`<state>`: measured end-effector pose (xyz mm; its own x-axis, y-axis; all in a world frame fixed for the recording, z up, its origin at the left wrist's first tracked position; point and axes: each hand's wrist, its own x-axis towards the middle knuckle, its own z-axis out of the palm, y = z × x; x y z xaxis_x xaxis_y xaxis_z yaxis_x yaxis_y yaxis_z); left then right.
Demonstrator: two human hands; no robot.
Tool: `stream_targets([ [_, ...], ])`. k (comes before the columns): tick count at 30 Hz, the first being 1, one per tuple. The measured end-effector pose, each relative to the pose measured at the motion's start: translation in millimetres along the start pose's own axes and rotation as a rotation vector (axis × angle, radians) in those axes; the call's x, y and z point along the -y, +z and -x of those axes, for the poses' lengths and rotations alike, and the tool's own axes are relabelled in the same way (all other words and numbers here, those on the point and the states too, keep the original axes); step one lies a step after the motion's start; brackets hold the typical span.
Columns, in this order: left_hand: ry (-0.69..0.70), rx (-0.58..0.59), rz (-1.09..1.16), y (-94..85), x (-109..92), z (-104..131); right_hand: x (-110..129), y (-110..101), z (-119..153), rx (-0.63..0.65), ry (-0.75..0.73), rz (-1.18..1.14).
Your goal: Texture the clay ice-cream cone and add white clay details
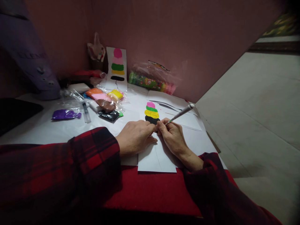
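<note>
A white paper card (156,159) lies before me with bands of pink, green, yellow and black clay (152,113) stacked on its upper part. My left hand (137,136) rests on the card just below the black band, its thumb apart from the fingers and their tips by my right hand. My right hand (173,137) is closed around a thin striped stick (181,113) with a pale rounded end, which slants up to the right. Its thumb and fingertips meet at the card's surface below the black band. What lies under the fingertips is mostly hidden.
Bagged clay in several colours (106,104), a purple packet (66,114) and a clear plastic tube (86,112) lie to the left. A similar card (117,65) leans at the wall beside a green pack (150,80). Marked paper (173,107) lies at right; a purple object (30,56) stands far left.
</note>
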<state>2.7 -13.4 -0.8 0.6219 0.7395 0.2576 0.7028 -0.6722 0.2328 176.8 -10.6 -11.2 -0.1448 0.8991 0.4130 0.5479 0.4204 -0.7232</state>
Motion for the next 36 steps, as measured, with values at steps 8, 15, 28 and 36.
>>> stream_targets([
  [8,-0.001,-0.005,-0.002,0.8,0.0,0.1,-0.7,0.3,0.6,0.004,-0.011,0.046],
  [15,-0.005,0.002,-0.001,-0.4,-0.5,0.2,1.8,-0.3,0.8,0.025,-0.014,0.114],
  [28,0.013,-0.020,-0.004,1.4,1.5,0.1,2.5,-1.2,1.4,0.032,-0.031,0.164],
  [36,0.017,-0.036,-0.013,2.6,1.5,0.2,3.6,-0.7,1.2,0.033,-0.028,0.163],
])
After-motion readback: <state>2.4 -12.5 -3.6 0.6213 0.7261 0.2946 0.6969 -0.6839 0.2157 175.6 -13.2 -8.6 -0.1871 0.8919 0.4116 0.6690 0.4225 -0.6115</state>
